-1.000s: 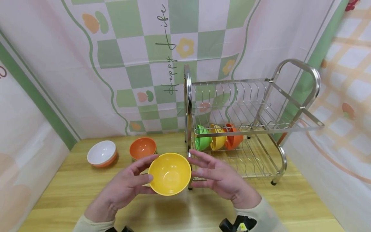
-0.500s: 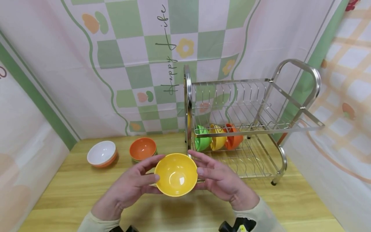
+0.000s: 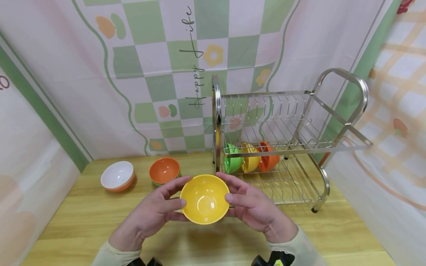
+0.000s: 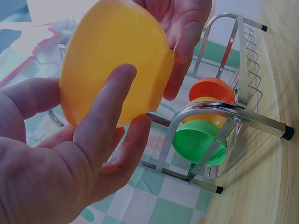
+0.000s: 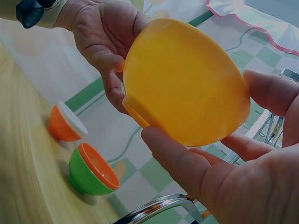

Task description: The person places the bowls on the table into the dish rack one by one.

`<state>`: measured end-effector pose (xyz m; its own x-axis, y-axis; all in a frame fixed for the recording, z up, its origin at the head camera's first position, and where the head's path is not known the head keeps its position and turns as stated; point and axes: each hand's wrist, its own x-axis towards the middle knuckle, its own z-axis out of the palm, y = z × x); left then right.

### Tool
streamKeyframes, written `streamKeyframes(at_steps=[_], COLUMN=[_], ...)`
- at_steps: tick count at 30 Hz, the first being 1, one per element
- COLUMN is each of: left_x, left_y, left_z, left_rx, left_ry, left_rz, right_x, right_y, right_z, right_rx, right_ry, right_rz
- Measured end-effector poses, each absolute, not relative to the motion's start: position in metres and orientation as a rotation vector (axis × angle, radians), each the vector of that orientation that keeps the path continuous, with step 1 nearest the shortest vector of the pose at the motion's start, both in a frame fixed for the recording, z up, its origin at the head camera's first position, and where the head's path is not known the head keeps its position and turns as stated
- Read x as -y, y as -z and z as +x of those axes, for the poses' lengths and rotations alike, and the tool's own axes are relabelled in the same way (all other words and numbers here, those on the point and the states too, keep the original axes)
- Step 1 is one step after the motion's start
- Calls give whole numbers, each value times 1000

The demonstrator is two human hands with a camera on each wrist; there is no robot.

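Glossy round yellow bowl (image 3: 205, 199) has shifted right, both hands (image 3: 158, 207) gripping

Near yellow bowl (image 3: 205, 199): smooth, apparently plastic, glossy inside, where it catches the light. Green bowl (image 3: 233, 165), far yellow bowl (image 3: 251, 164) and red-orange bowl (image 3: 271, 162): the same smooth, plastic-like finish. White-lined bowl (image 3: 117, 176) and orange bowl (image 3: 164, 170): likewise smooth, with a shine. Dish rack (image 3: 363, 89): polished metal, mirror-bright along the tubular frame, thin wire in the shelves; its feet (image 4: 288, 133) are matt black. Tabletop (image 3: 83, 221), from where I stand: wood-grained, faintly sheened. Wall hanging (image 3: 151, 55): printed, cloth-like, lightly creased.
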<state>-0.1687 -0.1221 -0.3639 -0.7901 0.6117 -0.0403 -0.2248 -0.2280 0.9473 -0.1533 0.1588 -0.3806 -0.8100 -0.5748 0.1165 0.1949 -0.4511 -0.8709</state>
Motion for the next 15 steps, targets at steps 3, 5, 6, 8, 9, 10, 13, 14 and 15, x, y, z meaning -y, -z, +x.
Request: streamKeyframes(at_steps=[3,5,6,8,9,10,13,14,15], left_x=[122,121,121,121,121,120,120,120,120], left_y=[363,362,362,362,362,361,361,361,360], left_z=[-169,-169,-169,-169,-168,-168,-168,-168,-168], left_rx=[-1500,-1499,-1497,-1494,-1491,-1488,-1482,-1482,-1480], left_ry=[-2056,-2059,-2061,-2064,-2066,-2069,-2073,-2074,-2076], left_rz=[467,461,459,457,454,452,482,490,498], right_x=[-159,-158,-158,-158,-158,-158,-158,-158,-158], right_y=[381,381,382,382,382,382,382,382,382], right_z=[-153,-153,-153,-153,-152,-152,-151,-151,-151], right_rx=[-1307,-1304,-1300,-1287,-1282,-1280,-1280,-1276,-1274], right_ry=[2277,2284,2287,2296,2298,2299,2298,2295,2293], right_rz=[-549,-545,-549,-555,-559,-565,-594,-611,-620])
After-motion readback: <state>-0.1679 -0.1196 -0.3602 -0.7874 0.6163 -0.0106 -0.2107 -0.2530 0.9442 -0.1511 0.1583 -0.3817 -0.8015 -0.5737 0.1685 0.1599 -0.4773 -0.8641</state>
